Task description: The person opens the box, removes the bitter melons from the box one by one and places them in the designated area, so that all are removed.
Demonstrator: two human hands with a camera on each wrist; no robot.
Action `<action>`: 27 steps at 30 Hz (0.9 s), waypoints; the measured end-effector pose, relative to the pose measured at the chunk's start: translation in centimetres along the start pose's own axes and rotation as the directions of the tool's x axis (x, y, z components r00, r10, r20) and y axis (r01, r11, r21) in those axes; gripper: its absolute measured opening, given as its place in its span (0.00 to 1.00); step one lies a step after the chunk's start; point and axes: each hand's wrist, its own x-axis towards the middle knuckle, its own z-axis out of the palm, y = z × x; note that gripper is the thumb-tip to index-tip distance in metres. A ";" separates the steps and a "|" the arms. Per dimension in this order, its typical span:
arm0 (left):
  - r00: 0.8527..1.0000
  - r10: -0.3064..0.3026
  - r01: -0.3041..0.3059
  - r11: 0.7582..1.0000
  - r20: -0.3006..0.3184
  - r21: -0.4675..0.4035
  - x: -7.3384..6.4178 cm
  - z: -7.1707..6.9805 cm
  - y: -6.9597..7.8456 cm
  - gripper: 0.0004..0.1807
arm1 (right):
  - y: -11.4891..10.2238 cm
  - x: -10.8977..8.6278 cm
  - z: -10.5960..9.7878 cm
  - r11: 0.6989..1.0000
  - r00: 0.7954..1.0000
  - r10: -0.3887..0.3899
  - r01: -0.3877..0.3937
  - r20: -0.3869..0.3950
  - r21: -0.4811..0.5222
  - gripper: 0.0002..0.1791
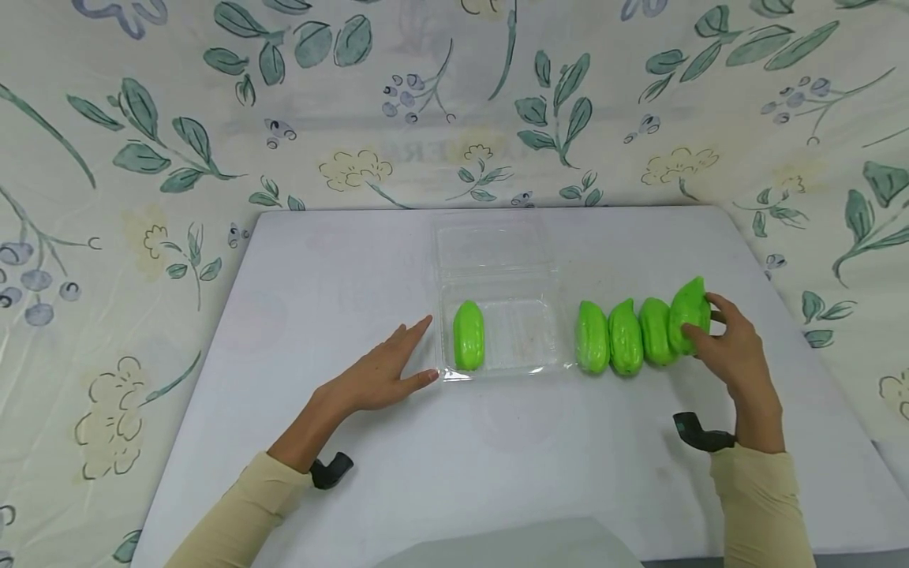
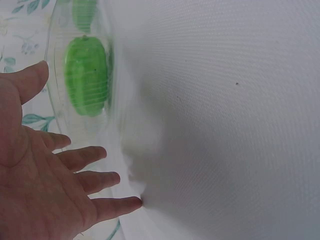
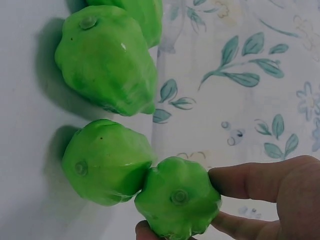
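Observation:
My right hand [image 1: 735,347] pinches a bright green, ridged, imitation-looking fruit [image 1: 690,315] with a pointed tip between thumb and fingers. It is the rightmost of a row, held against its neighbour [image 1: 656,331]; in the right wrist view its stem end [image 3: 179,196] faces the camera. Two more such fruits, one of them the leftmost [image 1: 592,337], lie to its left. An open clear plastic box [image 1: 521,335] stands left of the row, with one green fruit [image 1: 469,335] inside at its left side. My left hand [image 1: 379,375], fingers extended, is beside the box's left edge; contact is unclear.
The box's clear lid [image 1: 493,241] is folded back behind it. Everything sits on a white tabletop [image 1: 341,260], and a leaf-patterned cloth [image 1: 426,166] hangs behind. A pale translucent shape [image 1: 511,544] is at the near edge.

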 end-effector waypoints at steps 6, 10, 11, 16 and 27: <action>1.000 -0.004 0.004 1.000 0.002 0.000 0.0 0.0 0.1 0.48 | 0.6 0.0 -0.4 0.999 0.999 0.033 -0.033 -0.006 0.001 0.40; 1.000 0.001 -0.001 1.000 0.000 -0.003 -0.1 0.0 0.1 0.48 | 1.1 0.0 -0.6 0.998 0.998 0.061 -0.061 -0.003 0.003 0.40; 1.000 0.001 -0.001 1.000 0.000 -0.003 -0.1 0.0 0.1 0.48 | 1.2 0.0 -0.6 0.998 0.998 0.065 -0.065 -0.004 0.001 0.39; 1.000 0.002 -0.002 1.000 -0.001 0.000 -0.1 0.1 0.1 0.48 | 2.0 0.1 -0.6 0.996 0.996 0.091 -0.091 -0.006 -0.007 0.38; 1.000 0.002 -0.002 1.000 -0.004 -0.007 -0.1 0.2 0.0 0.49 | 3.2 0.6 0.0 0.991 0.991 0.130 -0.131 -0.015 -0.003 0.39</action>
